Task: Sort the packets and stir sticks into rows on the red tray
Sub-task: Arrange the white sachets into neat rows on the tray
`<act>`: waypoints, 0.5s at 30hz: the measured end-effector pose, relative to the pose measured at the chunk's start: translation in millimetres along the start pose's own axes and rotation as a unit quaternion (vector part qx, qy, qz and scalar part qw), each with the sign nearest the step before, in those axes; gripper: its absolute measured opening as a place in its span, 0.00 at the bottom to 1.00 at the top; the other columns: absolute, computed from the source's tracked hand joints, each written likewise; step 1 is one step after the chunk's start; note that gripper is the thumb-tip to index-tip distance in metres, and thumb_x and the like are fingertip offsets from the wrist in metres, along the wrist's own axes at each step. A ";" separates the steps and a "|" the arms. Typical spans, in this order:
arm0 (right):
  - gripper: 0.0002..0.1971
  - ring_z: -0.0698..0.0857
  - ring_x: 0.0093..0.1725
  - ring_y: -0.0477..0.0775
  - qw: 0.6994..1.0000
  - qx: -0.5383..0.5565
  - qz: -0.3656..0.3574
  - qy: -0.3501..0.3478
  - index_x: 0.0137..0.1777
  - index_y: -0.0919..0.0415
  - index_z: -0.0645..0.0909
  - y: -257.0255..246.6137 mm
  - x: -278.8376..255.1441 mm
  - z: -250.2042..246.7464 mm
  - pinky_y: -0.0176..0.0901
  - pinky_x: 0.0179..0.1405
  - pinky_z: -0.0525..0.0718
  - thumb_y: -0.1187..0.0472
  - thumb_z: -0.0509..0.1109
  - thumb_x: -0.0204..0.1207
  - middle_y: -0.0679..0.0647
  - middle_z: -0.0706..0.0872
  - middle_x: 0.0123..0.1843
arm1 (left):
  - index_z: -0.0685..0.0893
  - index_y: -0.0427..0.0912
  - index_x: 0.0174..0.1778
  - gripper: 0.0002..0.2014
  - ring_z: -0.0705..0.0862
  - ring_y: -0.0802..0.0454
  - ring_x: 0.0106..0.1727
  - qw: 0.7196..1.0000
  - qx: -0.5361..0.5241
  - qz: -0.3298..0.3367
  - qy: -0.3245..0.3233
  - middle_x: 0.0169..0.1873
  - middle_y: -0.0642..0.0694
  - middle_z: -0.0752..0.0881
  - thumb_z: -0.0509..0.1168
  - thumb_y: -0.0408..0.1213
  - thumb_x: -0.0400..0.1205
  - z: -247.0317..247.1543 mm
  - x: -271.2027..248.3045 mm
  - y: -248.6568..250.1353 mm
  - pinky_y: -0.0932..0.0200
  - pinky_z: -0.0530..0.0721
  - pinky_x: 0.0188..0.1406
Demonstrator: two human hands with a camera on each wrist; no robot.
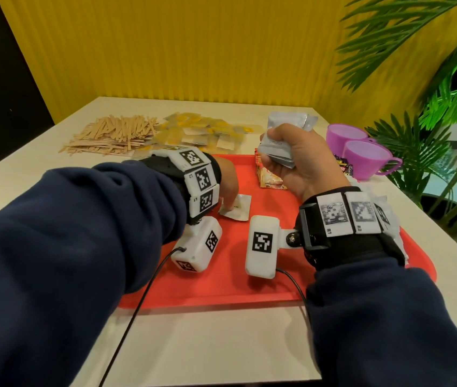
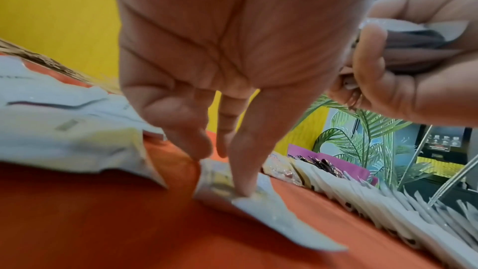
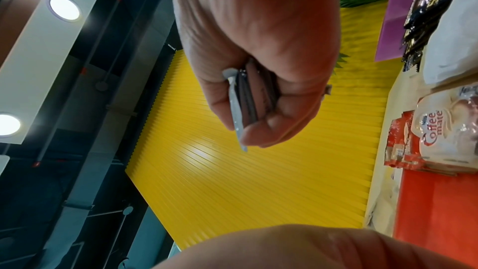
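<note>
On the red tray (image 1: 221, 277) lies a white packet (image 1: 239, 208). My left hand (image 1: 228, 202) reaches down onto it, and straight fingers (image 2: 243, 171) press the packet (image 2: 269, 210) flat. My right hand (image 1: 286, 160) hovers above the tray's far right and grips a stack of silver-grey packets (image 1: 288, 127), seen edge-on as packets (image 3: 245, 101) in the right wrist view. A row of overlapping white packets (image 2: 367, 195) stands along the tray's right side. Wooden stir sticks (image 1: 113, 136) lie heaped on the table at the far left.
A heap of yellow packets (image 1: 205, 132) lies beyond the tray. Coffee creamer packets (image 1: 270, 177) rest at the tray's far edge. Two purple cups (image 1: 361, 149) and dark packets (image 1: 343, 164) sit at the right, with green plants (image 1: 431, 107) beside the table.
</note>
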State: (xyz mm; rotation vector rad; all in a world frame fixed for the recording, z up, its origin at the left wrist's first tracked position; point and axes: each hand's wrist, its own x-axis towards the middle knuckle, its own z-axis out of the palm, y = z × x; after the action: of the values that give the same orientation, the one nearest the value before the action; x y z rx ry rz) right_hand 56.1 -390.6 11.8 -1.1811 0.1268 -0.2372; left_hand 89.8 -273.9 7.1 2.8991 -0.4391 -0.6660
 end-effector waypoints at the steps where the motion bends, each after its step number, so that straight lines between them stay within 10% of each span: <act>1: 0.10 0.80 0.35 0.54 1.000 0.002 0.001 0.004 0.55 0.65 0.73 0.1 0.9 -0.4 0.35 0.21 0.81 0.71 0.65 0.74 0.60 0.79 0.44 | 0.78 0.37 0.68 0.23 0.79 0.51 0.46 1.000 0.026 0.005 -0.002 0.53 0.41 0.84 0.71 0.33 0.77 -0.8 0.2 2.1 0.67 0.74 0.30; 7: 0.12 0.81 0.33 0.52 0.999 0.006 0.008 0.035 0.58 0.69 0.74 -0.6 3.6 -4.5 0.33 0.20 0.80 0.71 0.65 0.75 0.60 0.81 0.42 | 0.83 0.36 0.61 0.17 0.76 0.55 0.34 0.997 0.071 0.016 -0.003 0.39 0.47 0.82 0.69 0.38 0.78 -3.0 3.1 0.5 0.64 0.73 0.27; 10: 0.10 0.80 0.33 0.53 0.999 -0.017 0.000 0.039 0.54 0.66 0.73 -1.2 2.7 -5.0 0.34 0.20 0.80 0.72 0.65 0.74 0.60 0.79 0.42 | 0.82 0.41 0.44 0.02 0.77 0.58 0.28 0.999 -0.009 0.028 0.031 0.35 0.48 0.81 0.69 0.34 0.78 -0.4 8.9 -8.3 0.69 0.76 0.23; 15: 0.15 0.78 0.38 0.56 0.980 -0.182 -0.041 0.064 0.54 0.58 0.69 -0.2 3.4 -8.1 0.37 0.25 0.78 0.73 0.63 0.71 0.59 0.76 0.45 | 0.79 0.42 0.35 0.08 0.75 0.51 0.27 0.974 -0.164 0.119 0.102 0.25 0.48 0.82 0.65 0.29 0.80 -11.5 7.5 -16.4 0.65 0.73 0.26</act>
State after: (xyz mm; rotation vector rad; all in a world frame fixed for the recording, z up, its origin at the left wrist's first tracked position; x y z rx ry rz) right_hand 57.6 -398.8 9.0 -1.5378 0.2426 -0.3737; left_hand 105.4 -259.9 11.1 2.5167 -0.5769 -0.3606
